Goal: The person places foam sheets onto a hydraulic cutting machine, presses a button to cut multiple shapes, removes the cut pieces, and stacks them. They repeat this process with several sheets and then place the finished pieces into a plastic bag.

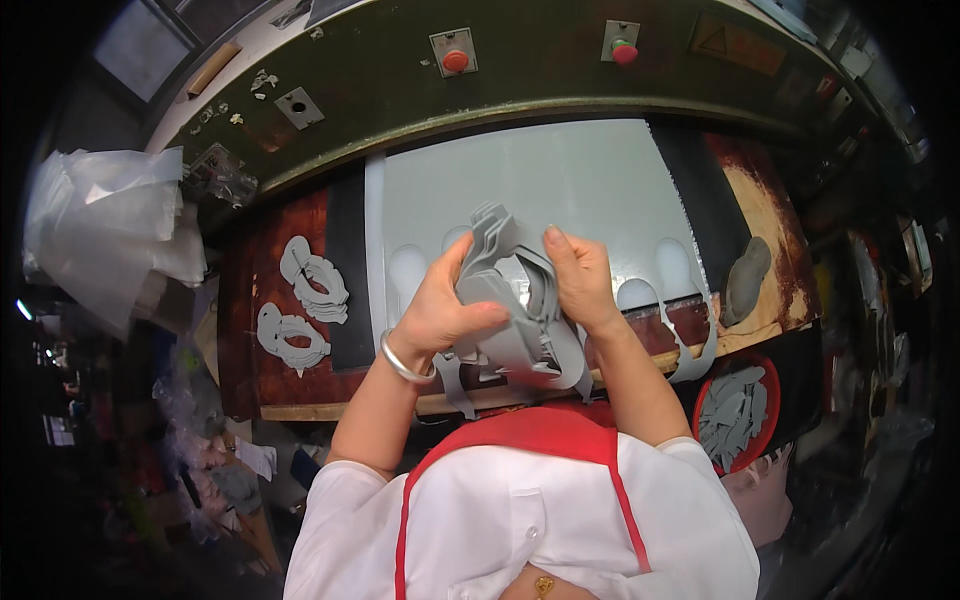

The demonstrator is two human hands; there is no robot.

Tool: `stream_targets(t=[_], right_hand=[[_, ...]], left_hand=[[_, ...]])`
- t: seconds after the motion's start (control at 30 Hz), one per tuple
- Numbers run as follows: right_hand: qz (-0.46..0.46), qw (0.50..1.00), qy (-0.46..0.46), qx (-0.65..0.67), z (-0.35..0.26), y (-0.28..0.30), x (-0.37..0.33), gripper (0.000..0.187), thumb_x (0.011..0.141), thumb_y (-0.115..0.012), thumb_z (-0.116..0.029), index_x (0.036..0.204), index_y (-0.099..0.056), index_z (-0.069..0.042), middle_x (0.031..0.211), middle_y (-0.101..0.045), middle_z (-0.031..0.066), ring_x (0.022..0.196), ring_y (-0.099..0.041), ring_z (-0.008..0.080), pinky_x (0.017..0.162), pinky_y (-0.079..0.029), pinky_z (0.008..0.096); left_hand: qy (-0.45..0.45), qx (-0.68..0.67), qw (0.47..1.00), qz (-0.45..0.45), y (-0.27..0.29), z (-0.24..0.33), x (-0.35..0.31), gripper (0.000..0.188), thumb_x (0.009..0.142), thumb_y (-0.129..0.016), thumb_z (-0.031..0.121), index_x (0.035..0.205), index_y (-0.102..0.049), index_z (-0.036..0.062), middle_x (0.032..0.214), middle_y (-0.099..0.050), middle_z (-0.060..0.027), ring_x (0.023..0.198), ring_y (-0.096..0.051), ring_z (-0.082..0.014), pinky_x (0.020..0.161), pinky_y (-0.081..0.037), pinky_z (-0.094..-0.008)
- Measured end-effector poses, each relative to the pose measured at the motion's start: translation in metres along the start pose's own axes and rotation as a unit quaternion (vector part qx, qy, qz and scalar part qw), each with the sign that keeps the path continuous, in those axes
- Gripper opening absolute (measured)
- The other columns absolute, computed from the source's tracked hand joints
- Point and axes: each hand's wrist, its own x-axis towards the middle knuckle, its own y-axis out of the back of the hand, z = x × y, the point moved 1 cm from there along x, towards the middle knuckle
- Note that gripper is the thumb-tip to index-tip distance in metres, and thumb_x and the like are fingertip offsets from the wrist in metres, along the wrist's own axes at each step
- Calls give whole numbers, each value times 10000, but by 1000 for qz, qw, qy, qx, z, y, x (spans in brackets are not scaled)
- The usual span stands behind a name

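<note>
Left, on reddish board [240, 335]: two piles of grey cut pieces [296, 256]. Centre, above grey sheet [560, 170]: left hand [438, 310], clamped on stack of grey cut-outs [518, 345]; right hand [588, 285], against stack's right edge, fingers hidden, closure indeterminable. Right: red basin [772, 400] of grey scraps [732, 415].

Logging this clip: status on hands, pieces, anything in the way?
Left hand gripping gray cut pieces; right hand against them. Pieces held over gray sheet. Nothing visibly blocking hands.

Fingers of the left hand [437, 303] are partly hidden by the grey pieces [510, 345], whose near edges are blurred; the white shirt [470, 500] is cut off below.
</note>
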Motion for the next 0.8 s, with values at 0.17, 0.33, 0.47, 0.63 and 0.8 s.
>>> stream_targets(t=[0.17,0.33,0.47,0.63,0.8], right_hand=[[42,932,254,-257,12,-4,15,338,951,-555,-298,764,-588,-17,583,-536,119,494,-526,253,459,-410,327],[84,908,333,-240,-27,-3,13,338,834,-679,-299,923,-614,20,812,-612,162,656,-583,312,566,-470,359],[-37,926,237,-291,-34,-11,-20,455,678,-802,-231,966,-592,51,894,-596,139,837,-579,295,703,-478,337],[-32,996,14,-87,-2,-4,-45,359,679,-806,-85,956,-603,19,865,-614,99,833,-585,197,694,-462,314],[276,930,20,240,4,64,-47,177,919,-617,-120,1055,-595,-8,998,-613,30,902,-552,104,769,-441,259]], left_hand=[[39,-130,989,-54,-3,-10,-4,815,619,-853,327,1258,-474,-10,955,-606,-27,868,-568,-88,790,-458,-224],[-88,200,961,171,-2,-5,3,607,689,-846,193,1145,-526,-45,958,-657,-71,885,-586,-102,767,-500,-252],[-128,93,967,199,-7,-8,6,573,749,-812,295,1114,-530,-44,915,-640,-67,826,-580,-102,715,-497,-248],[-42,-129,970,202,0,-6,16,349,845,-725,299,956,-539,25,708,-527,-9,608,-497,-99,529,-418,-242],[-93,-90,961,243,3,-1,14,181,933,-591,173,855,-460,76,614,-360,44,537,-335,-61,482,-321,-221]])
